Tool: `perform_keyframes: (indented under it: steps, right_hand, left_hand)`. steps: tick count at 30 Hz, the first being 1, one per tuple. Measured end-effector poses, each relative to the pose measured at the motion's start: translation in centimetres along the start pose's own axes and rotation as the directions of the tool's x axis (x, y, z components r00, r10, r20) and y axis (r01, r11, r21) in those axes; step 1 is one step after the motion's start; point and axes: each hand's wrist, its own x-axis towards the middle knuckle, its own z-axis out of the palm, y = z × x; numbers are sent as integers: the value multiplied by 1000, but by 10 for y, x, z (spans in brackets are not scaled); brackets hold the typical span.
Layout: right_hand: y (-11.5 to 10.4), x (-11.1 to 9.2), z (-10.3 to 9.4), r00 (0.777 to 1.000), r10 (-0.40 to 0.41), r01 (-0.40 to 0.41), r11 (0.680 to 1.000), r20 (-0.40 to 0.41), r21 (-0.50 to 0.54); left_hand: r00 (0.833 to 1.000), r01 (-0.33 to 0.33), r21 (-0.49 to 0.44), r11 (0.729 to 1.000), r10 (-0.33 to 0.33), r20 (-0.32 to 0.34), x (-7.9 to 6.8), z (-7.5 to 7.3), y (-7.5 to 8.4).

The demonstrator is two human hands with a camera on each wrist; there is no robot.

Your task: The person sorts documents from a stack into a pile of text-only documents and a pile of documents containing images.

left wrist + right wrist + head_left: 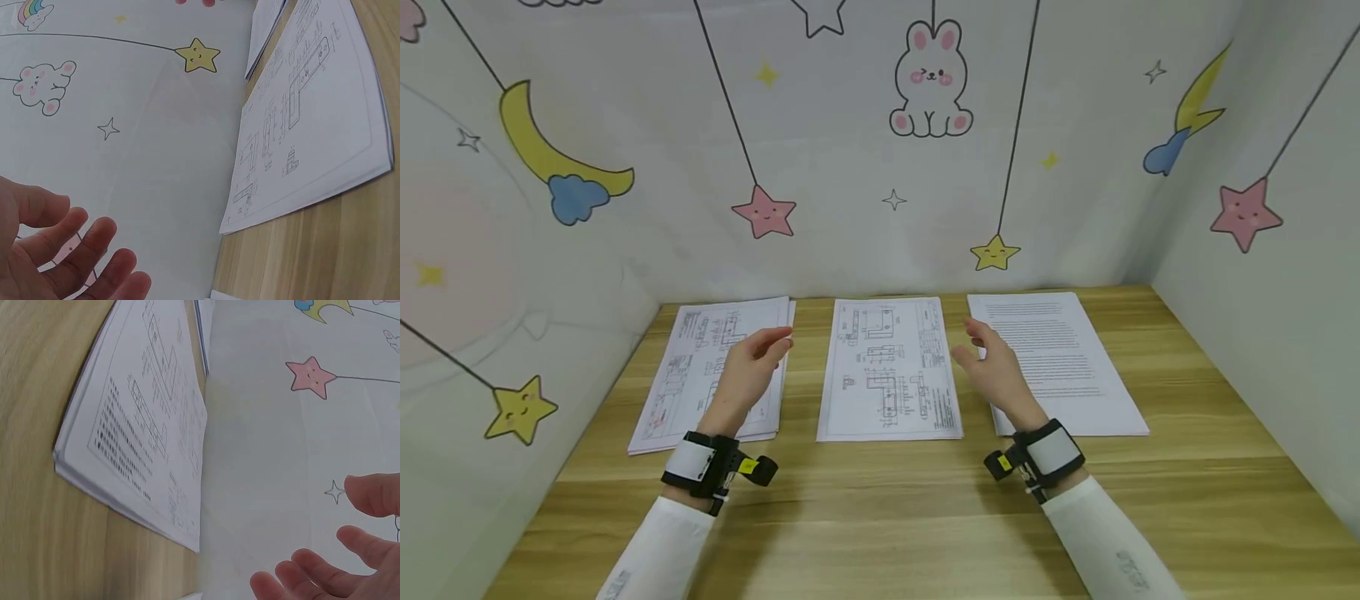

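Observation:
Three stacks of printed paper lie side by side on a wooden table [880, 517]. My left hand [748, 371] hovers over the right part of the left stack [681, 367], its fingers loosely bent around nothing. Technical drawings cover that stack and the middle stack [887, 367]. Over the left edge of the right stack [1060, 358], which bears lines of text, hangs my right hand [996, 367], fingers relaxed and holding nothing. In the left wrist view the left hand's fingers [100, 240] are spread apart. The right wrist view shows the right hand's fingers [319, 569] apart too.
A white wall covering [865, 167] with cartoon stars, a moon and a rabbit rises behind the table and along both sides. Each wrist wears a strapped camera, one on the left [707, 467] and one on the right [1045, 454].

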Motion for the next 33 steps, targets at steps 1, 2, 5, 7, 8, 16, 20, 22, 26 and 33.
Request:
perform_keyframes:
  steps: [1,2,5,7,8,16,20,22,26,33]
  right_hand:
    - [-2,0,4,1000,-4,4,1000,6,-3]
    - [-3,1,9,1000,-5,5,1000,11,-1]
    - [-7,2,21,1000,-15,15,1000,22,-9]
    - [-9,3,29,999,-26,26,999,27,-19]
    - [-9,3,33,999,-35,36,999,27,-20]
    - [-18,6,62,997,-60,63,997,50,-53]
    - [-25,6,75,994,-78,80,996,77,-33]
    - [-29,6,82,991,-97,99,995,87,-24]
    - [-35,7,97,985,-143,146,989,100,-29]
    - [-47,6,121,973,-175,175,984,148,11]
  left_hand:
    - [1000,5,2,1000,-5,0,0,-2,-2]
    - [1000,10,5,1000,-10,-1,-1,-5,-4]
    - [1000,20,-1,1000,-20,-5,-2,-13,-12]
    - [1000,29,-15,999,-29,-9,-2,-19,-17]
    - [999,39,-20,999,-39,-14,-2,-22,-19]
    - [989,129,2,992,-128,-79,-2,-45,-42]
    - [980,173,43,984,-168,-102,-3,-55,-53]
    - [974,203,49,978,-197,-113,-3,-59,-58]
    - [962,250,57,967,-242,-127,-3,-68,-69]
    - [937,312,63,948,-296,-186,-1,-80,-88]
